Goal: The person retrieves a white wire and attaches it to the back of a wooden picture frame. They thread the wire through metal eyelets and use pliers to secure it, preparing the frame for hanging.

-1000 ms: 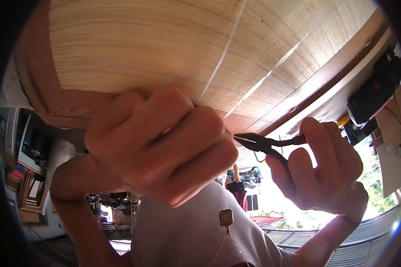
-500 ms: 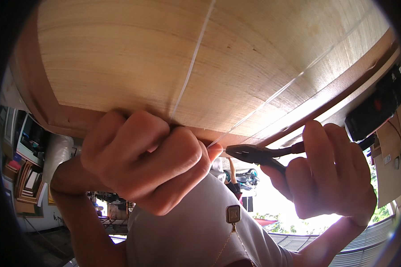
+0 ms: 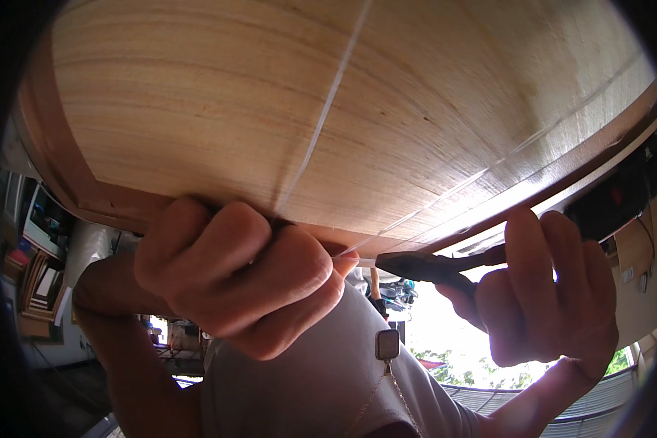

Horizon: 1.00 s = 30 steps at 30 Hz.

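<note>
Clear cord (image 3: 445, 195) across wooden panel (image 3: 233, 109), reaching nose of pliers (image 3: 420, 267); likely light, limp, slippery, best pinched close to pliers; left grip (image 3: 237, 274) pinching cord, right grip (image 3: 551, 296) wrapped around pliers' handles

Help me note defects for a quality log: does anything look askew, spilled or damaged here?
Nothing clearly stands out. The wood-grain panel shows no obvious crack or spill; its tiny dark speck could be ordinary grain. The black pliers sit in the right hand.
</note>
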Available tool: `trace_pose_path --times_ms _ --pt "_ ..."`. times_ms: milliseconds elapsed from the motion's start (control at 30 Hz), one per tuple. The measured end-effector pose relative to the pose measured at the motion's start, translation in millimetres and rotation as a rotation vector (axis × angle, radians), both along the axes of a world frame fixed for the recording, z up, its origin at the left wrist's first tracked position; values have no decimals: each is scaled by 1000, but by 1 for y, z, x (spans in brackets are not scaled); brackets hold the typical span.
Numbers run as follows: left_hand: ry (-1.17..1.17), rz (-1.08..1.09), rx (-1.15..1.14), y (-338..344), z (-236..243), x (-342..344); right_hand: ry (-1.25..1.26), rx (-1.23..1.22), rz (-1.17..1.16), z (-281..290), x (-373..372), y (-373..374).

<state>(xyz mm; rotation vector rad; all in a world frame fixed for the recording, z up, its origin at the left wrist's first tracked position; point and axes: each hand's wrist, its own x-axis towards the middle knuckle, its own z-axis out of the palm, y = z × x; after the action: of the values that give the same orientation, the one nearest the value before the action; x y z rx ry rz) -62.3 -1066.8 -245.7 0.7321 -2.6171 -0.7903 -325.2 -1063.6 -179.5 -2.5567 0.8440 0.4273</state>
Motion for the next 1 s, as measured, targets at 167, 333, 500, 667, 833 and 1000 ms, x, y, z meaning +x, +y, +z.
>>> trace_pose_path --times_ms 167,333,500,667,833,1000 --pt "3 -16 -11 -1 -1 1 2 -8 -93 -1 4 5" --pt "-39 14 -7 8 -1 0 -137 -94 54 -23 -6 0" --pt "51 37 -56 6 -7 1 -107 -59 -51 -16 -1 3" --pt "42 12 -74 2 -7 0 -67 -30 -94 -10 1 0" --pt "-78 14 -78 8 -1 -5 -123 -43 -77 -16 -13 -7" --pt "-116 -15 58 -3 9 -4 -113 -58 -148 0 -24 -4"
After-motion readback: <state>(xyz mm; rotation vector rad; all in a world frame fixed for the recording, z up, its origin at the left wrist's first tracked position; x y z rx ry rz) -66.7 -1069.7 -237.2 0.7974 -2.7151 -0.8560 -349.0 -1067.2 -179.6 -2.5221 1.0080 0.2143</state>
